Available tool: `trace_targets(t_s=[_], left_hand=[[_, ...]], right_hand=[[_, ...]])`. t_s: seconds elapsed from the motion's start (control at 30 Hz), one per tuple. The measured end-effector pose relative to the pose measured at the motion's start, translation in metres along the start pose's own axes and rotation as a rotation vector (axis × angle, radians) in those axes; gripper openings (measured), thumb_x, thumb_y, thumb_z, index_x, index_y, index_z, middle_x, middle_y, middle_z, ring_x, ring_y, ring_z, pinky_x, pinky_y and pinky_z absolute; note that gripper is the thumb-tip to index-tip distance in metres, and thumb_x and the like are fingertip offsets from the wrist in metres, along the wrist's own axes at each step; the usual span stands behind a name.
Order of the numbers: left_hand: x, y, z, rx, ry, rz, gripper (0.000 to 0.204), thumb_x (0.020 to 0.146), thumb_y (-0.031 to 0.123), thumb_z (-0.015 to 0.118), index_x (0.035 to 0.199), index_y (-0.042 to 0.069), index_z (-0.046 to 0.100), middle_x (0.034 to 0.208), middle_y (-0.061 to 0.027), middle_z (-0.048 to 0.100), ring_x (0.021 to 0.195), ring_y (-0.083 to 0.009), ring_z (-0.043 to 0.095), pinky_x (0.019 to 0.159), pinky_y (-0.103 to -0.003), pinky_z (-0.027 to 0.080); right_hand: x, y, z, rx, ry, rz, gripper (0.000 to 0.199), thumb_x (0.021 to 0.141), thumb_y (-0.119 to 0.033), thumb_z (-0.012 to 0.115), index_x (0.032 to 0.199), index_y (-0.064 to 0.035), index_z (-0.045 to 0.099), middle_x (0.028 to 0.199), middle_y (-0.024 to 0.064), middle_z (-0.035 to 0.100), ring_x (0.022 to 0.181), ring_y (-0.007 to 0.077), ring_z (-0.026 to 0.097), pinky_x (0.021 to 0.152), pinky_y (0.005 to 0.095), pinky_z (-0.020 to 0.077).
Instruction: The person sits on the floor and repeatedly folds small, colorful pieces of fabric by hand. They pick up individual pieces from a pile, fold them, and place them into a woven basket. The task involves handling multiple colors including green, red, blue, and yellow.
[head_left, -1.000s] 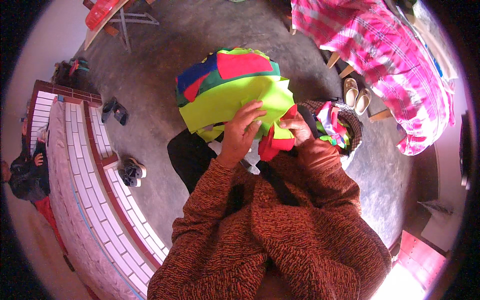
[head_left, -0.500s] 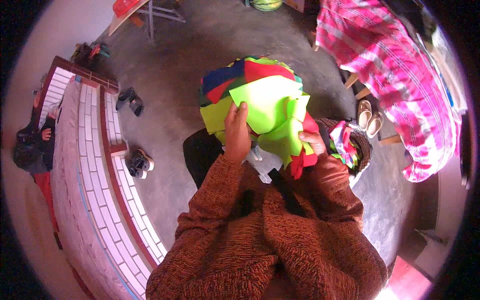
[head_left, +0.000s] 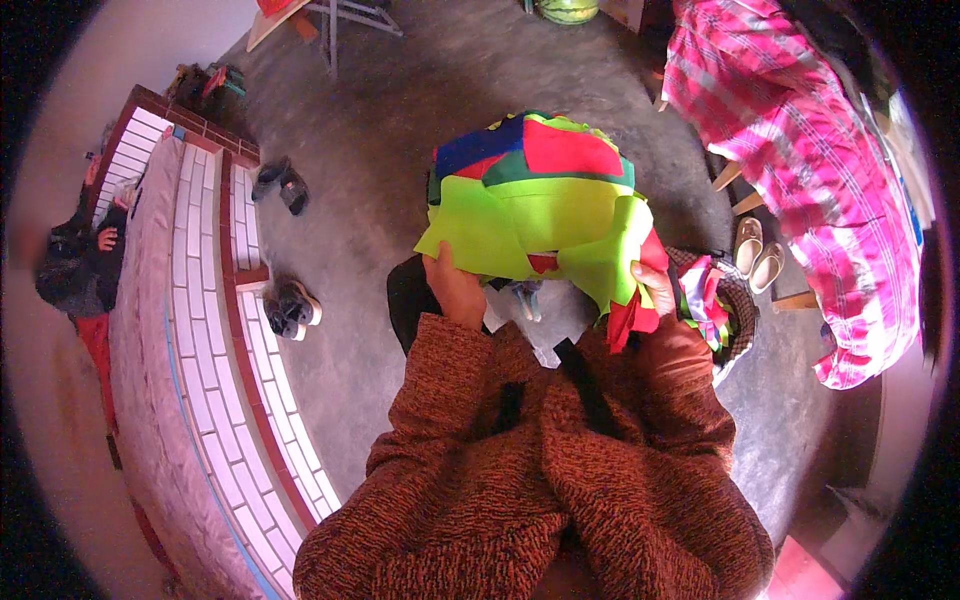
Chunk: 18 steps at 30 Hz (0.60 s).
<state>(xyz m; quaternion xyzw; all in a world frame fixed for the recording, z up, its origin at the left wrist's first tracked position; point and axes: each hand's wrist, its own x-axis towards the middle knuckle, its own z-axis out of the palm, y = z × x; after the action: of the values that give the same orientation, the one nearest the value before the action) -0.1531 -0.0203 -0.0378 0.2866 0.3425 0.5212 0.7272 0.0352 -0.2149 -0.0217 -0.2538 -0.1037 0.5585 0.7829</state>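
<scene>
A patchwork cloth [head_left: 535, 205] of bright green, red, blue and dark green pieces is held up in front of me. My left hand [head_left: 455, 285] grips its lower left edge. My right hand [head_left: 652, 287] pinches its lower right edge, where red scraps [head_left: 630, 318] hang down. Both arms wear a rust-brown knitted sweater. A basket [head_left: 738, 310] with several coloured cloth pieces sits just right of my right hand.
A tiled low wall [head_left: 215, 330] runs along the left, with two pairs of shoes [head_left: 290, 305] on the concrete floor beside it. A person [head_left: 80, 260] sits beyond the wall. A pink checked cloth [head_left: 810, 170] drapes over furniture at the right, pale sandals [head_left: 757, 257] under it.
The cloth has been spread wider and lifted. My left hand has slid from the cloth's middle to its lower left edge, and my hands have moved apart.
</scene>
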Motion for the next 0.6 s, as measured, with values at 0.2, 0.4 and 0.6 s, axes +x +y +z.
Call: trace_targets(t_s=[0.2,0.4,0.6], left_hand=[[0.002,0.001,0.005,0.138,-0.029,0.028,0.038,0.086,0.004,0.048,0.124,0.003,0.040,0.119,-0.0109,0.050,0.106,-0.0238,0.052,0.089,-0.037,0.043],[-0.007,0.040,0.061,0.161,-0.124,0.099,0.042,0.084,-0.001,0.048,0.125,0.004,0.040,0.118,-0.0091,0.050,0.105,-0.0232,0.052,0.090,-0.036,0.043],[0.011,0.091,0.129,-0.175,-0.386,0.178,0.041,0.087,-0.001,0.049,0.125,0.008,0.038,0.117,-0.0090,0.049,0.104,-0.0235,0.052,0.085,-0.043,0.046]], right_hand=[[0.001,0.002,-0.001,-0.011,0.008,-0.002,0.073,0.073,-0.004,0.063,0.137,-0.0042,0.029,0.129,0.0168,0.046,0.117,0.0319,0.048,0.101,0.0453,0.0352],[0.007,0.002,0.000,-0.012,-0.001,-0.004,0.072,0.073,-0.004,0.063,0.137,-0.0037,0.029,0.129,0.0167,0.047,0.116,0.0315,0.048,0.101,0.0449,0.0356],[0.012,0.003,0.005,-0.011,-0.011,-0.001,0.071,0.073,-0.004,0.062,0.136,-0.0031,0.030,0.128,0.0165,0.047,0.116,0.0311,0.049,0.101,0.0445,0.0359]])
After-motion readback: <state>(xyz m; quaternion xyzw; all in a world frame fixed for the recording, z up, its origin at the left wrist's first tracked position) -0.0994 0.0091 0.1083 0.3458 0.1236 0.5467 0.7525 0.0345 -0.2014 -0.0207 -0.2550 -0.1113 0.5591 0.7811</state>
